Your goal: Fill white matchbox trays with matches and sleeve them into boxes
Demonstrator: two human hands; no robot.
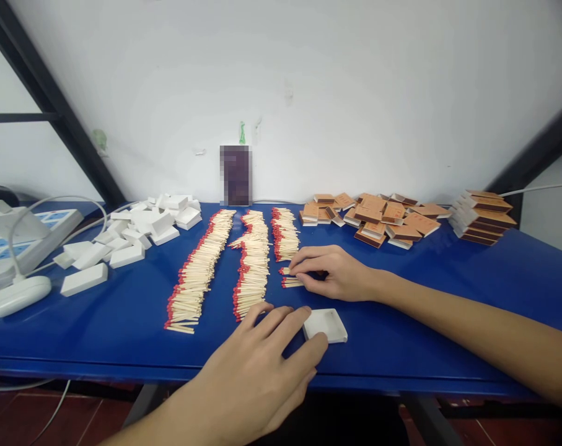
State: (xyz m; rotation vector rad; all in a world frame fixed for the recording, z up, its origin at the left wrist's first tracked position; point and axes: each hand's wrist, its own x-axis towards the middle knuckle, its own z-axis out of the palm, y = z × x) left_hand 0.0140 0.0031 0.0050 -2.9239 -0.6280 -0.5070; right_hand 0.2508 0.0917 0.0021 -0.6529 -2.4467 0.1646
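My right hand [331, 272] is closed in a pinch on a few red-tipped matches [285, 271], beside more loose matches [290, 282] on the blue table. Near the front edge, my left hand [266, 353] has its fingers bent and apart. Its thumb and index finger overlap the left side of a white inner matchbox tray [331, 325], which lies open side up; I cannot tell how firmly they touch it. Three long rows of matches run away from me: a left row [201, 272], a middle row [253, 266] and a shorter right row [286, 235].
White matchbox trays [127, 235] are heaped at back left. Brown matchbox sleeves [387, 217] lie scattered at back right, beside a stack of matchboxes [482, 217]. A power strip [34, 241] and a white corded device [18, 294] sit at far left. A blurred dark panel [236, 175] stands against the wall.
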